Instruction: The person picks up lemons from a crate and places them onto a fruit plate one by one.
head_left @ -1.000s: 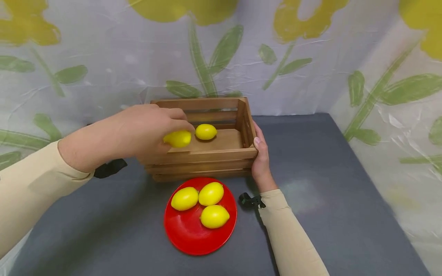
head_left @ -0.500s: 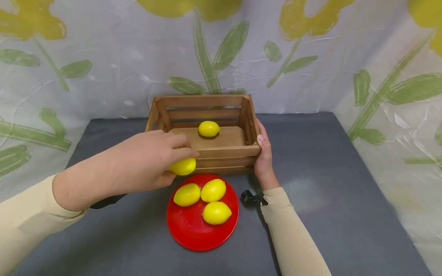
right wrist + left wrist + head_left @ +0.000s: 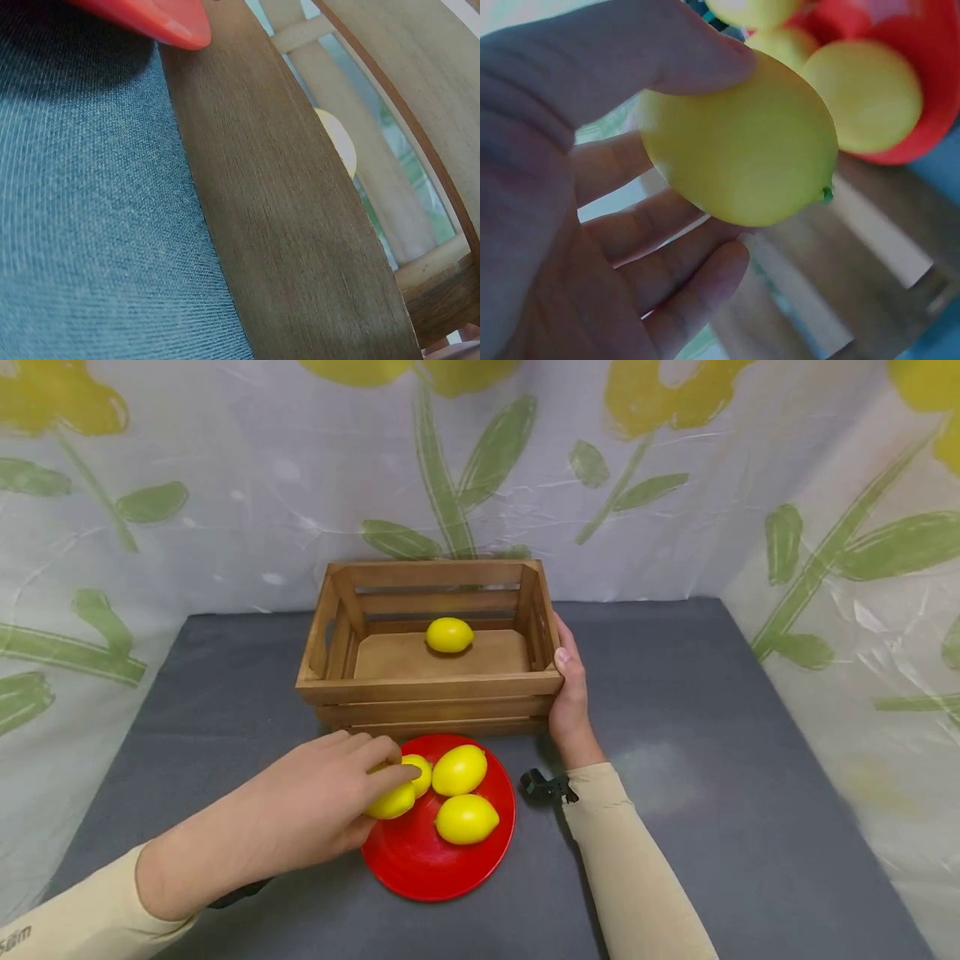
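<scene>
Left hand low over the near-left edge of a red plate, fingers and thumb curled round a lemon, the grip plain in the wrist view, where the lemon sits between thumb and fingertips. A second ago that same lemon inside the wooden crate, half a second ago level with the crate's front slat, now down at the plate and touching or nearly touching the fruit there. Three more lemons on the plate: one partly hidden behind the fingers, one at the back, one at the front. Still one lemon on the crate floor, toward the back. Right hand unmoved, wrapped round the crate's right front corner, thumb on the rim, steadying it. Grey table beneath. Judged from this: fruit going from crate to plate, the fourth about to be set down, one left to fetch.
</scene>
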`<state>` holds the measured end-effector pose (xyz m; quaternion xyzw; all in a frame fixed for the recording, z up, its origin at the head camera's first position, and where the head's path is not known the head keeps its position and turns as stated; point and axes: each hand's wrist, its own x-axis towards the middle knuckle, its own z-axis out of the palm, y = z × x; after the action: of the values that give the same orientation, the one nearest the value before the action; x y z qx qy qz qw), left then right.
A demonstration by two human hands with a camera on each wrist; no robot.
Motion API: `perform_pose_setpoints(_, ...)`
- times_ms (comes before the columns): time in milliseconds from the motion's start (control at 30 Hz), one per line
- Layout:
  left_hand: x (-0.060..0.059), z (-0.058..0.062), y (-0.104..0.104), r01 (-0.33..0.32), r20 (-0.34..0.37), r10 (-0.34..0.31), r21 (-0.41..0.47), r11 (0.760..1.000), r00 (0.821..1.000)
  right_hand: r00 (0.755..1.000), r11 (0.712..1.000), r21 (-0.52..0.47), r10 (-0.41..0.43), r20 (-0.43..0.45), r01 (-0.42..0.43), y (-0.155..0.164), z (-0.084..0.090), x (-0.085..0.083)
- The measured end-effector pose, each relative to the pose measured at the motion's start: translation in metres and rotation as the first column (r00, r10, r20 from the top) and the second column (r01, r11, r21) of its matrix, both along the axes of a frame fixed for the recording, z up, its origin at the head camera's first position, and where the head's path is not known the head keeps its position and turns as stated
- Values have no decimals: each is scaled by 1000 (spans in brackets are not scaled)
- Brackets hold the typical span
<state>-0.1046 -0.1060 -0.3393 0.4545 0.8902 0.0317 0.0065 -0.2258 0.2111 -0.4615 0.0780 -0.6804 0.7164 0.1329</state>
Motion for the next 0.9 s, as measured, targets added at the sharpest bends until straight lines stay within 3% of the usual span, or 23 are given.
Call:
perform_pose_setpoints(633,25,-46,5,-53,7,54,-26,998,999,1000,1000,-17,6,-26,-6,-2,1,-2)
perform_pose_setpoints(900,29,-54,11,-58,-21,57,-15,998,998,1000,1000,22,-3,-15,3,0,1,1)
